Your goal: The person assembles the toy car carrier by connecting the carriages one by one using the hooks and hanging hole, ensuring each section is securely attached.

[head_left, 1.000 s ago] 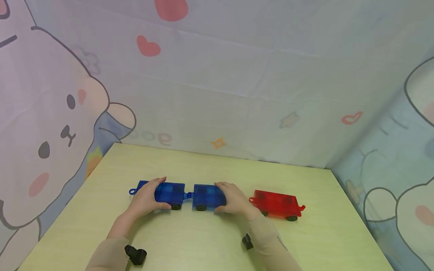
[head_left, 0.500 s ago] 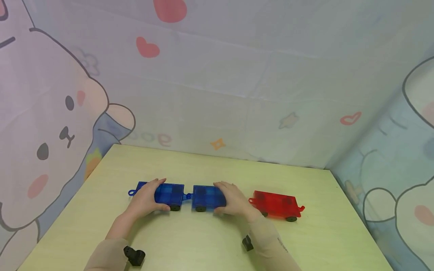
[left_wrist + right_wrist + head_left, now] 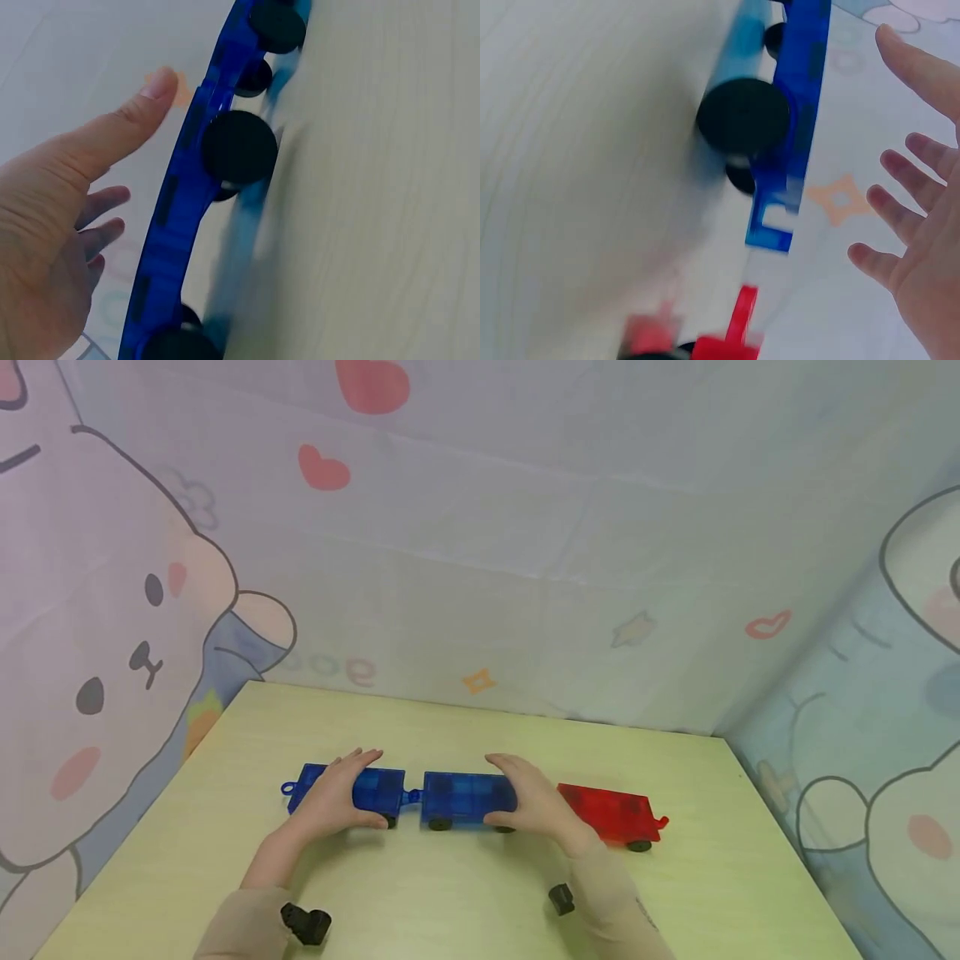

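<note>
Two translucent blue toy train cars, a left one [image 3: 381, 791] and a right one [image 3: 459, 797], stand on black wheels in a row, linked by a small coupling [image 3: 412, 796]. Over the left car is my left hand [image 3: 330, 800], thumb and fingers spread; the left wrist view shows it apart from the car's side. My right hand [image 3: 536, 802] hovers at the right car's far end, its fingers spread too and apart from the car in the right wrist view. A red train car [image 3: 611, 814] stands to the right, its left end hidden behind that hand.
The cars stand on a pale wooden table [image 3: 435, 893]. Behind it hangs a printed cloth [image 3: 480, 568] with cartoon animals. A gap separates the right blue car's coupling end [image 3: 771, 238] from the red car's coupling [image 3: 741, 315].
Both hands have loosened from the blue cars they held. The right hand has moved a little right and now overlaps the red car; the left has shifted slightly right. The cars keep their places.
</note>
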Tool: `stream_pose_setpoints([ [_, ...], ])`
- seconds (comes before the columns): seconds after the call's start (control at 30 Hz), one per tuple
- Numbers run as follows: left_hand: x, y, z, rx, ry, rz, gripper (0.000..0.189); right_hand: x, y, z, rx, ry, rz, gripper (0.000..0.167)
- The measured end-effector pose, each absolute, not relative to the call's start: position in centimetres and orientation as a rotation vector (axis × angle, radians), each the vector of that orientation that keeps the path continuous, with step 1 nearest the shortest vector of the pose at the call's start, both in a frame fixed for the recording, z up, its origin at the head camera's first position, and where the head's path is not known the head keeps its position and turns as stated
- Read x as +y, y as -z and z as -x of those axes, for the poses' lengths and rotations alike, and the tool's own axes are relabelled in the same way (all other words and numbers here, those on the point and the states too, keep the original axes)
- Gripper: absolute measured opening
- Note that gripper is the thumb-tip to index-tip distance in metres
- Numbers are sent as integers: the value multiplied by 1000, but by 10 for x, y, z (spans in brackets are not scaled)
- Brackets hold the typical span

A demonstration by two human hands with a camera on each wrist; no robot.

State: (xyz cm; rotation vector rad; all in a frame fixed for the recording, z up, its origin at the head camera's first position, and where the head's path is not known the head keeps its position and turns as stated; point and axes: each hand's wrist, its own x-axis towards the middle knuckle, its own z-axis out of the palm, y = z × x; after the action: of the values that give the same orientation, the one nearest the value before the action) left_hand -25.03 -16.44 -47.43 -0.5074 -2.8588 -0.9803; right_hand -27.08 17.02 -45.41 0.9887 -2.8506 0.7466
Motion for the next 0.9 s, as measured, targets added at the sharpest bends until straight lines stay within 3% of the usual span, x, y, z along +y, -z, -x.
stream_pose_setpoints([
  [0.33, -122, 475, 258, -2734, 1233, 447, 94, 205, 452, 261, -2883, -900, -716, 83],
  [0.9, -74, 481, 268, -2814, 1240, 517, 95, 286, 467, 253, -2913, -896, -447, 89],
])
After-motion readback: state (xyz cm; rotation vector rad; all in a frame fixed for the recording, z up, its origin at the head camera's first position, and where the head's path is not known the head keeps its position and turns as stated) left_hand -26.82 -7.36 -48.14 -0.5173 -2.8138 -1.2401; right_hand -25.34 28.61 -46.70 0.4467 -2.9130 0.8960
